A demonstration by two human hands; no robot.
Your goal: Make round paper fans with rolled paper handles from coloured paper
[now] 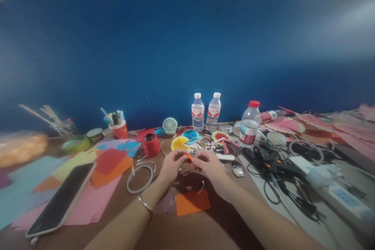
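My left hand and my right hand meet over the brown table, fingers pinched together on a small orange piece of paper held between them. A bracelet circles my left wrist. Below the hands lies a loose orange paper sheet. Just beyond the fingers are small folded paper fans, a yellow one and a blue one.
Coloured paper sheets and a black phone lie at left; a red cylinder, a cup of pens, a small fan and three water bottles stand behind. Cables, a power strip and a mouse crowd the right.
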